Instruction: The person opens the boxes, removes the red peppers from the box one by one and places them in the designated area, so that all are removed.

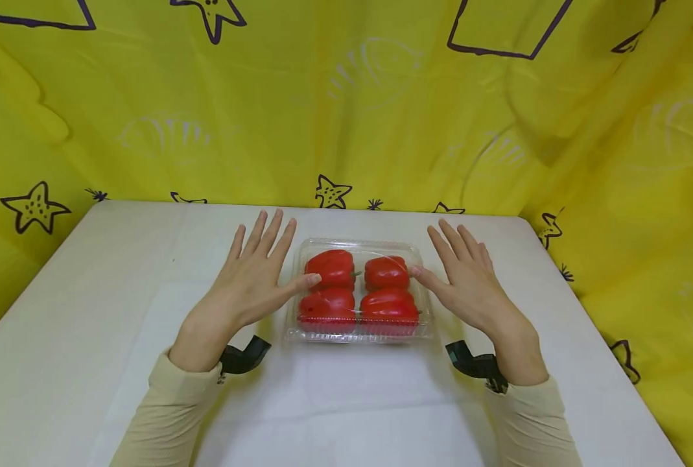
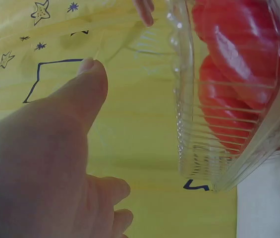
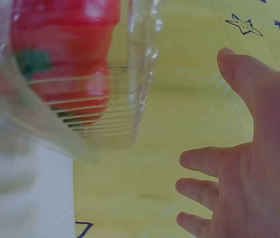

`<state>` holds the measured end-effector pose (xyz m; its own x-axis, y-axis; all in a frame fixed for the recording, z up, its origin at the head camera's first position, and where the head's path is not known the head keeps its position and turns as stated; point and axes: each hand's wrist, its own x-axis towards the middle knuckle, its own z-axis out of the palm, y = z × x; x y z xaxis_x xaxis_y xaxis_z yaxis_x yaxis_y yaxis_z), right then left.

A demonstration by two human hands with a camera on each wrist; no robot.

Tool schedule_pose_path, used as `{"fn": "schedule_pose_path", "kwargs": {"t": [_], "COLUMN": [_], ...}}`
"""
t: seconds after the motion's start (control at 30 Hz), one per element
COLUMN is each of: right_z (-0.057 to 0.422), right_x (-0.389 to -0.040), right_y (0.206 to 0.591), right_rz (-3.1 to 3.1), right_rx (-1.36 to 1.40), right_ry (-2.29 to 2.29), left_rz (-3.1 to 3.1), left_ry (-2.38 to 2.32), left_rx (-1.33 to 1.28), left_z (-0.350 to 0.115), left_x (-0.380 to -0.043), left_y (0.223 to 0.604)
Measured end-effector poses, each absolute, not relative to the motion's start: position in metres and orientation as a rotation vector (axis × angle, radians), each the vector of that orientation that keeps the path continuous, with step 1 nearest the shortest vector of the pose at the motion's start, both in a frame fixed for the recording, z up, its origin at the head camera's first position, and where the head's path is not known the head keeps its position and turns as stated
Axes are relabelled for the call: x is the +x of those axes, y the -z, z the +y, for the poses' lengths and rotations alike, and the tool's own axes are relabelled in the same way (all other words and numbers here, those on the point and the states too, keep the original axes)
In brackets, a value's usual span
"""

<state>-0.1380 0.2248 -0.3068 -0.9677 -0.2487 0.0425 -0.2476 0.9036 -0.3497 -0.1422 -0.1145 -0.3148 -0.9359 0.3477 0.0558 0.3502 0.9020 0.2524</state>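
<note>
Beige sleeves, left hand, right hand apart (both spread), clear pepper box between.

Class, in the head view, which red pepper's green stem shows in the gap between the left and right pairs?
The back-left pepper in the clear box: its stem shows there; the other three peppers show none there.

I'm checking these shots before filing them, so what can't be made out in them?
Head: the left grip covers part of the back-left pepper.
Head: the bottom edge cuts off the sleeves.
Left wrist: the right edge cuts off part of the clear container.
Right wrist: a green patch is too blurred to identify.
</note>
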Motion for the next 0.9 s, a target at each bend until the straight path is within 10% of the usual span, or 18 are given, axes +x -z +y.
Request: {"fn": "schedule_pose_path", "kwargs": {"t": [0.9], "right_z": [0.242], "right_x": [-0.112], "right_y": [0.332], "right_rz": [2.887], "right_rx": [-0.374], "right_ry": [1.276], "left_rz": [-2.759], "left_ry": [0.417], "left_rx": [-1.035], "left_z": [-0.063], "left_x": [-0.121], "left_y": [0.312]}}
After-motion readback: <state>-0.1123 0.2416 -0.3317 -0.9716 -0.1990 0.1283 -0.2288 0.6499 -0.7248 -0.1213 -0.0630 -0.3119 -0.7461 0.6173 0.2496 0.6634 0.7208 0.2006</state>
